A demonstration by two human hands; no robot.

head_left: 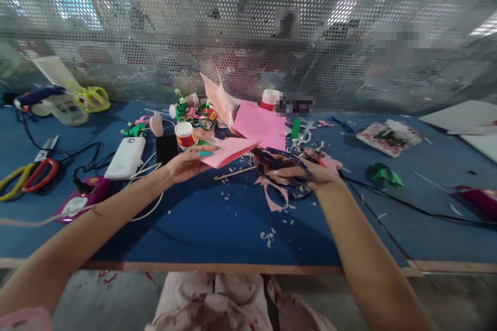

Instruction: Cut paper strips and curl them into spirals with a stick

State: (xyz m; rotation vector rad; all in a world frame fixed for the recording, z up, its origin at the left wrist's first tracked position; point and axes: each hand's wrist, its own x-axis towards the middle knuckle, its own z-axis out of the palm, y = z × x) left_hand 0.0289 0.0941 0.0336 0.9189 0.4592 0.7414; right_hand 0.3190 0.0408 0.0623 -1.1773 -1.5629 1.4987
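A folded sheet of light pink paper (233,151) is pinched in my left hand (188,163), above the blue table. A small teal patch shows at my left thumb; I cannot make out what it is. My right hand (287,171) has its fingers through the dark blue handles of a pair of scissors (272,152). The blades point at the right end of the folded paper and are mostly hidden. Behind it lies a bright pink sheet (262,125), with crumpled pale pink paper (221,103) beside it. A cut pink scrap (274,194) rests under my right hand.
Left stand red-and-yellow-handled scissors (39,173), a white power bank (126,158), a purple box (87,196), cables and a glue gun (39,97). A small red-white tub (185,135) is behind my left hand. White paper bits (267,238) litter the table. Perforated metal (240,26) rises behind.
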